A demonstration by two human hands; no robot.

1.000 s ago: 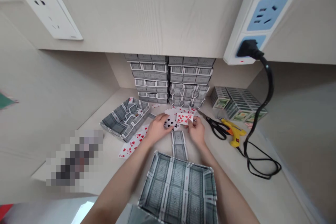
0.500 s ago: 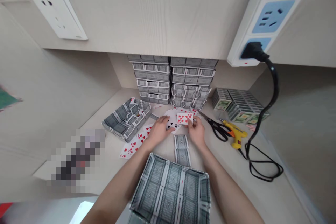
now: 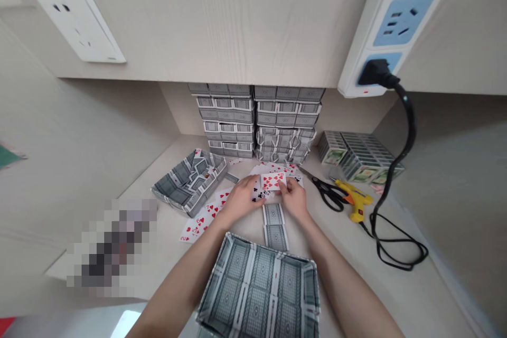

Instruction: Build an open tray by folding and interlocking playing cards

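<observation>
My right hand pinches a red ten of hearts playing card, face up, by its right end. To the left, my left hand rests over the spread cards, thumb apart from its fingers, close to the held card's left end. Black-suited cards show between the two hands, partly covered. Two face-down grey cards lie end to end just below. Nearest me is an open box made of grey-backed cards, between my forearms.
Fanned red cards lie at left beside a card-built tray holding folded pieces. Stacked card boxes stand behind. At right are black scissors, a yellow glue gun with its looping cord, and clear-cased card packs.
My right hand has brought the ten of hearts slightly left, closer to my left hand. The view has shifted a little.
</observation>
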